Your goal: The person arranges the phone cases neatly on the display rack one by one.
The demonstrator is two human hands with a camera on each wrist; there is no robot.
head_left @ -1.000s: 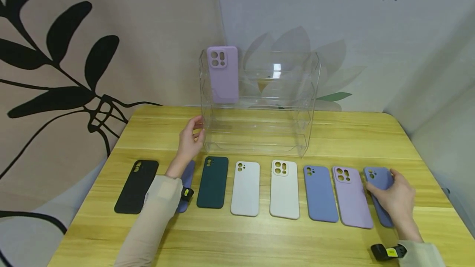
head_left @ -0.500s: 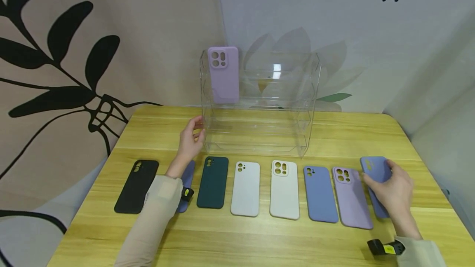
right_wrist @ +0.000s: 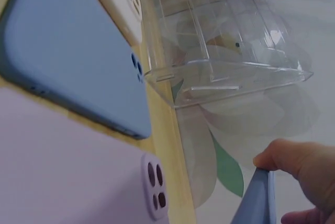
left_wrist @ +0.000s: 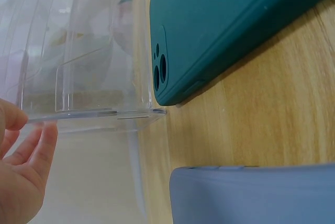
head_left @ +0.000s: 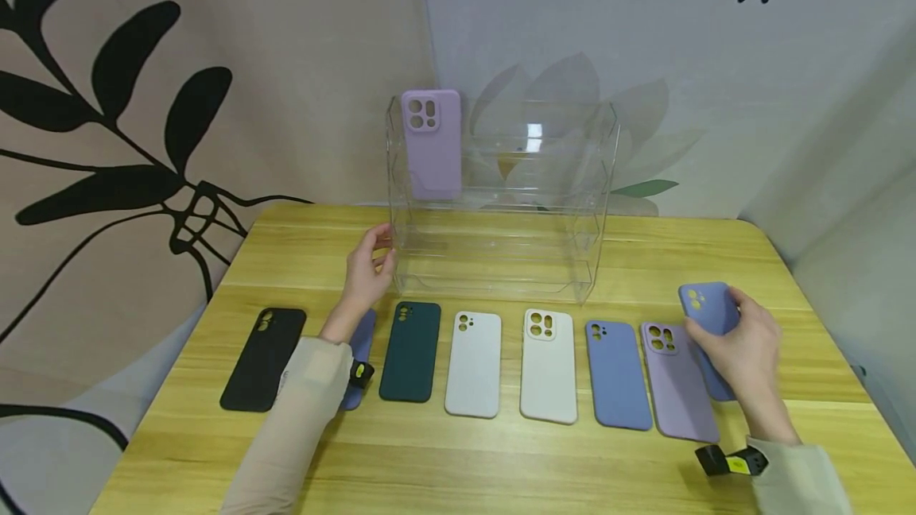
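Note:
My right hand (head_left: 744, 340) grips a blue phone case (head_left: 704, 304) by its long edges, lifted off the table and overlapping the purple phone case (head_left: 676, 388) in the head view. In the right wrist view the thumb and fingers sit on either side of this held case (right_wrist: 256, 198). At the left side of a clear tiered display rack (head_left: 494, 288), my left hand (head_left: 367, 272) pinches the side panel's edge, as the left wrist view shows with the rack (left_wrist: 78, 77) between thumb and fingers. One purple phone case (head_left: 434, 153) stands upright at the rack's upper left.
Along the table (head_left: 501, 467) lie a black case (head_left: 261, 364), a blue case (head_left: 361, 340) partly under my left arm, a dark green case (head_left: 410, 352), two white cases (head_left: 474, 364) and another blue case (head_left: 619, 376). A patterned curtain (head_left: 322, 62) hangs behind the table.
My right hand has raised the blue case from the row's right end and carried it up and left, towards the rack. My left hand stays at the rack's side.

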